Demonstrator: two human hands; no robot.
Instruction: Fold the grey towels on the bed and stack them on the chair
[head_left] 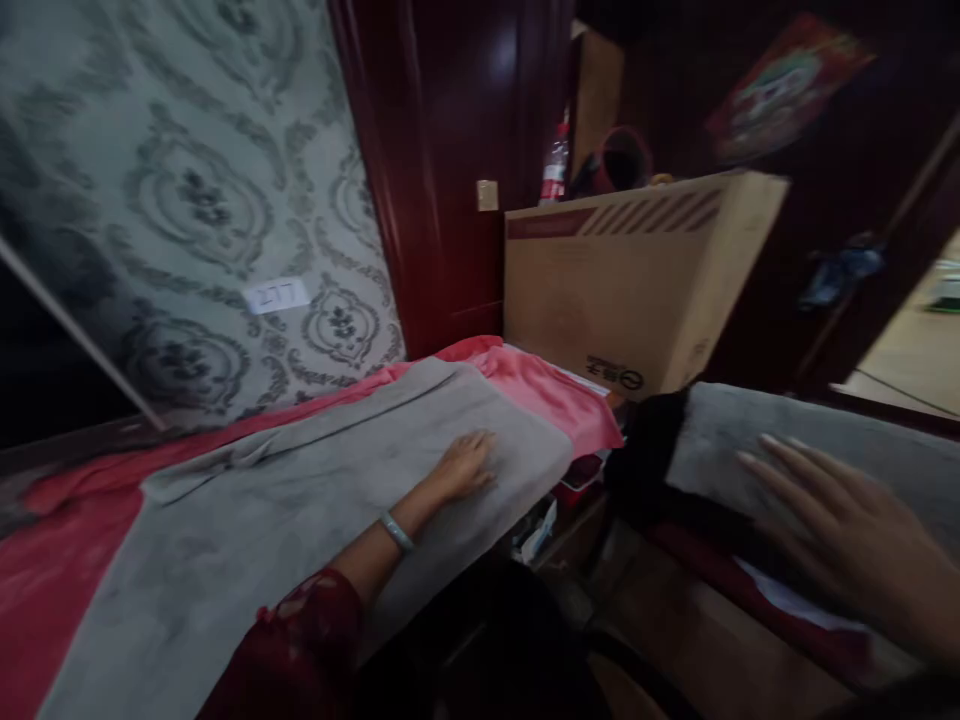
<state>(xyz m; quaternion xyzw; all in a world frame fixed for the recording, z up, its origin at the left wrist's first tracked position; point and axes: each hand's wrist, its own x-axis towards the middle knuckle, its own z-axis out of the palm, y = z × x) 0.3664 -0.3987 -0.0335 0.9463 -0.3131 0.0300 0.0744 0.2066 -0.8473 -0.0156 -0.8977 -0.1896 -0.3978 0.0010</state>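
Note:
My left hand [465,466] rests on a large grey cloth [315,520], with a bracelet on the wrist and a dark red sleeve above it. Its fingers lie on the fabric, slightly bent, with nothing seen in them. The cloth is spread over a pink-red cover [555,400], which shows at the left and far edges. On the right side, my right hand [847,520] is blurred, with its fingers stretched out. It is over or against a grey fabric piece [712,440]; I cannot tell whether they touch.
A large cardboard box [615,290] stands at the back, with a red-capped bottle [555,165] on or behind its top edge. Patterned wallpaper [202,200] carries a paper label [277,294]. Small items lie under the cloth's right edge. A dark red door panel [457,150] rises behind.

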